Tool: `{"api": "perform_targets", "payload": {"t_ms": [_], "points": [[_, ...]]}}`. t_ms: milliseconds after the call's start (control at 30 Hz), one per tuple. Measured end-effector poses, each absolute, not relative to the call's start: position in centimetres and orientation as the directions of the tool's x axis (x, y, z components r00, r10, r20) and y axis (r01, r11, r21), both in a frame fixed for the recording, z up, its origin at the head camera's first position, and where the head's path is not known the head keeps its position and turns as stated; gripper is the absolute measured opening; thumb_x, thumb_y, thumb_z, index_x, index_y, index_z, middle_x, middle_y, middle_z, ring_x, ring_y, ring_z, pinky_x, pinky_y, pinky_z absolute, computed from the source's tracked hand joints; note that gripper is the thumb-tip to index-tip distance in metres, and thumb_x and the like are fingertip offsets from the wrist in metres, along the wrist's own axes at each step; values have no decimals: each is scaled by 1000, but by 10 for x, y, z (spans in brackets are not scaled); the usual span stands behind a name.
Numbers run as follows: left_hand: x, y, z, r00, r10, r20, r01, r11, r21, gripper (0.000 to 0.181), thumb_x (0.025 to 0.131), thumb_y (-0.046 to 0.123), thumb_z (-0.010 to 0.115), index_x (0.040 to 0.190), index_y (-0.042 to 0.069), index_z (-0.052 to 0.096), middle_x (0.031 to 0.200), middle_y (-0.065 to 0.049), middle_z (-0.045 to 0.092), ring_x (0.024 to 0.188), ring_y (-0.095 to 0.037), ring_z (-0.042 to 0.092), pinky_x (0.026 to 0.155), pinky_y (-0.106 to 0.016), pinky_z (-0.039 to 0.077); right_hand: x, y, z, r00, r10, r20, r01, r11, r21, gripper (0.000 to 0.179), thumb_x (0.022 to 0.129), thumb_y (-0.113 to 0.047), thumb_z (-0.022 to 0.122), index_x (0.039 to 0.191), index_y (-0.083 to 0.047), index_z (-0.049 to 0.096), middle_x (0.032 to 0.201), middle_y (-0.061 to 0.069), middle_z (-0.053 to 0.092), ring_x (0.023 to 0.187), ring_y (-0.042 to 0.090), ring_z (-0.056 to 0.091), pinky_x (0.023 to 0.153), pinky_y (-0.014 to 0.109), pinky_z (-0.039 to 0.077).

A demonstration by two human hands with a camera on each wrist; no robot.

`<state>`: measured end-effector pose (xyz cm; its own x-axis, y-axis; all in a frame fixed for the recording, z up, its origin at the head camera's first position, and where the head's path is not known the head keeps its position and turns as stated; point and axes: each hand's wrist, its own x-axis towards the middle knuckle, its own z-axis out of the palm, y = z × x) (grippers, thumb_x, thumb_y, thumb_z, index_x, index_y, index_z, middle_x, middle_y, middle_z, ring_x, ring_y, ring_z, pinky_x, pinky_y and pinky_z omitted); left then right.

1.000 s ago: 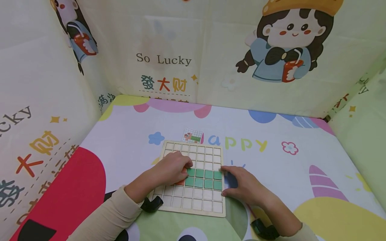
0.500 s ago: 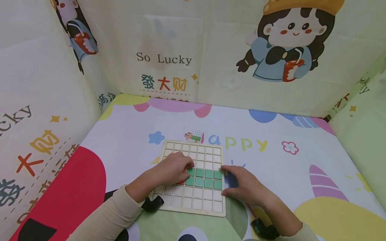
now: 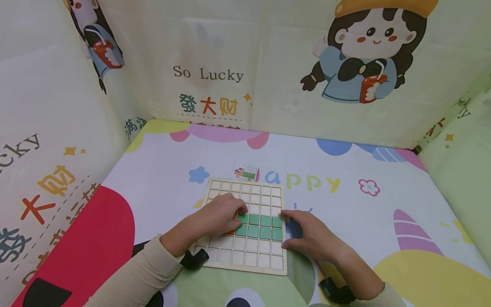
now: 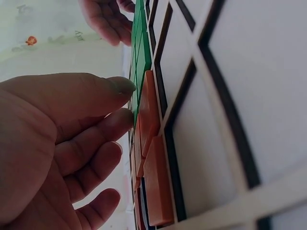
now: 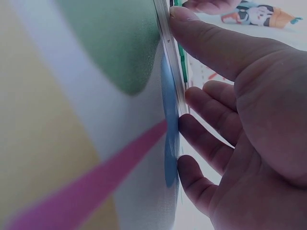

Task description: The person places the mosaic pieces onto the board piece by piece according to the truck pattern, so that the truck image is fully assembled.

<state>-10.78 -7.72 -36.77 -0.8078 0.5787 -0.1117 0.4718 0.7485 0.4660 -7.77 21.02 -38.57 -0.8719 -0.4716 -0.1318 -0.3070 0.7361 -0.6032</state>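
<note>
A wooden grid board (image 3: 251, 259) lies on the patterned table cover, with two rows of green square tiles (image 3: 264, 233) in its cells. Orange tiles (image 4: 158, 184) adjoin the green block on the left; in the head view only a sliver of orange tile (image 3: 230, 233) shows, the rest hidden by my left hand (image 3: 220, 213). That hand's thumb and index fingertips touch the tiles where green meets orange, its other fingers loosely bent. My right hand (image 3: 312, 234) rests at the board's right edge, thumb and fingertips spread along the rim.
Just behind the board lies a small picture card (image 3: 245, 171) with a coloured grid pattern. Printed cloth walls (image 3: 268, 85) enclose the table at the back and sides. Black wrist-camera mounts (image 3: 194, 259) sit at both wrists.
My left hand has shifted very slightly to the right over the tiles. The right hand and the board stay as they were.
</note>
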Motion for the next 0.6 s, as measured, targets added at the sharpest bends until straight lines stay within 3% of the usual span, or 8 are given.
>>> {"api": "perform_targets", "payload": {"t_ms": [600], "points": [[-111,-89,-360,-812,577,-88,452,717,530,28,87,12,73,115,8,71,107,1,66,102,-19,56,89,-37,48,-77,210,-385,-872,-469,-139,-300,736,-607,77,78,-34,87,143,-9,53,140,10,55,129,35,49,103,54,40]]}}
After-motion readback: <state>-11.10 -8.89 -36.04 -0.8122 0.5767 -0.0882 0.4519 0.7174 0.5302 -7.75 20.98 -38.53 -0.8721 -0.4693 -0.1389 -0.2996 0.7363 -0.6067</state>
